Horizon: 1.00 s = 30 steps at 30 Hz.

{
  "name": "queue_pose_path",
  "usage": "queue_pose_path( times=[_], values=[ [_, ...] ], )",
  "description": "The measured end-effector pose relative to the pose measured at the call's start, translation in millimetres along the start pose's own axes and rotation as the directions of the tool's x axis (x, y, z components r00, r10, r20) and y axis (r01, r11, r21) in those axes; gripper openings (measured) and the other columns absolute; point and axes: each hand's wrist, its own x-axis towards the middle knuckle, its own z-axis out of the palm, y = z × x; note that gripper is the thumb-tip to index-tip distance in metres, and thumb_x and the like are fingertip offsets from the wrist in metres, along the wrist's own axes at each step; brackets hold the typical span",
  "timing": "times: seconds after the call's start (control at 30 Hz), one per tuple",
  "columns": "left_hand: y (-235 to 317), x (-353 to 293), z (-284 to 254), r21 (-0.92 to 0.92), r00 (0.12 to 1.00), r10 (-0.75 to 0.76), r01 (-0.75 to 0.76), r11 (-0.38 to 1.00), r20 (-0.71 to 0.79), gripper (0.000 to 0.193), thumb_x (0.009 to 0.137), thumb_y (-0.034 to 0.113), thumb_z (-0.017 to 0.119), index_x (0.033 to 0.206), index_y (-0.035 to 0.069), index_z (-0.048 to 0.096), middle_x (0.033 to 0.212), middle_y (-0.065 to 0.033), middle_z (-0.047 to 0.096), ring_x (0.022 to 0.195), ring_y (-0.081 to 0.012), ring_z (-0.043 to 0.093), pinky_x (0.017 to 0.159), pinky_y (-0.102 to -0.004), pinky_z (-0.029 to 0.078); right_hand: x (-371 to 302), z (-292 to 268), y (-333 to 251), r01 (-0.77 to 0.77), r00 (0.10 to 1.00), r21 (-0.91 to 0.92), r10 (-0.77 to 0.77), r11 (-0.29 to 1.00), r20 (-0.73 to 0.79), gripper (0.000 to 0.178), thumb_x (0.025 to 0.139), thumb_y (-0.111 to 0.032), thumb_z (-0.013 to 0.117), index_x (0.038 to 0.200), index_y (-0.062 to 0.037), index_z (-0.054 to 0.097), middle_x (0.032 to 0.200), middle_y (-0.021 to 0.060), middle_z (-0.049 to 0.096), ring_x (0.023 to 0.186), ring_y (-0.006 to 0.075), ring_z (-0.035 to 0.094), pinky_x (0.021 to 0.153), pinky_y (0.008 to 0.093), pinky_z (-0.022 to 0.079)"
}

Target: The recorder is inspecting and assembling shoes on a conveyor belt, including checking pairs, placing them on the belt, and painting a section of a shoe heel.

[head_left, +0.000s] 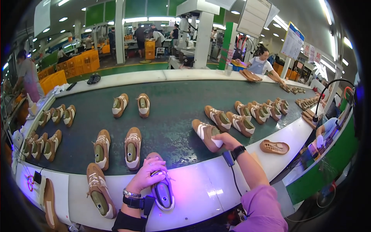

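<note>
My left hand (151, 174), with a bracelet and a dark strap at the wrist, lies closed over the laced middle of a sneaker (164, 197). That sneaker rests on the white ledge in violet light, its heel toward me and a last inside it. My right hand (226, 140) grips the heel end of a brown sneaker (203, 131) with white side panels, over the belt's near edge. Its fingertips are partly hidden behind the heel. Just left of my left hand, another brown sneaker (101, 191) stands on the ledge, toe pointing away.
A dark green conveyor belt (170, 102) carries several lasted sneakers (132, 149). On the white ledge (205, 189) lie a loose sole (274, 147) and, far left, another sole (50, 201). A co-worker (261, 63) reaches over the belt at the far right. A lamp on a bent arm (316, 116) hangs at right.
</note>
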Motion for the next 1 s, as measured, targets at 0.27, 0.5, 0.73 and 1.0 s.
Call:
queue_pose_path(
  times=[0.27,0.5,0.73,1.0],
  values=[
    [6.3,-5.2,10.7,0.033,0.998,-0.051,0.052,0.998,-0.048,0.040,0.077,0.030,0.065,0.109,0.007,0.061,0.118,-0.0110,0.057,0.120,-0.0271,0.044,0.107,-0.0422,0.025,-132.9,104.5,-0.5,0.274,0.962,-0.803,-0.155,0.530,0.226,0.072,0.065,-0.042,0.071,0.116,0.0051,0.052,0.103,0.0239,0.061,0.090,0.0320,0.062,0.079,0.0372,0.048],
    [43.2,-28.0,7.8,-0.035,0.953,-0.140,0.135,0.990,-0.269,0.058,0.079,0.023,0.069,0.127,0.000,0.045,0.126,-0.0136,0.050,0.118,-0.0226,0.048,0.101,-0.0342,0.036,-148.3,132.1,28.3,0.594,0.804,-0.506,-0.482,0.625,0.348,0.092,0.072,-0.045,0.069,0.137,0.0060,0.028,0.126,0.0264,0.047,0.112,0.0340,0.054,0.095,0.0394,0.043],
    [98.2,-117.7,-37.6,0.525,0.780,0.003,0.418,0.741,-0.626,0.050,0.076,0.019,0.067,0.120,0.002,0.052,0.122,-0.0180,0.055,0.114,-0.0347,0.050,0.104,-0.0425,0.030,-136.1,132.9,45.4,0.576,0.816,-0.369,-0.538,0.730,0.210,0.090,0.071,-0.038,0.073,0.135,0.0066,0.029,0.125,0.0230,0.047,0.113,0.0304,0.052,0.097,0.0373,0.041],
    [58.9,-176.1,-44.4,0.356,0.660,-0.241,0.634,0.686,-0.711,0.056,0.071,0.003,0.056,0.126,-0.003,0.045,0.129,-0.0256,0.044,0.120,-0.0435,0.040,0.103,-0.0438,0.032,-157.4,176.5,30.9,0.522,0.851,-0.416,-0.488,0.745,0.194,0.087,0.065,-0.039,0.076,0.126,0.0081,0.036,0.116,0.0254,0.051,0.108,0.0348,0.055,0.093,0.0395,0.043]
  ],
)
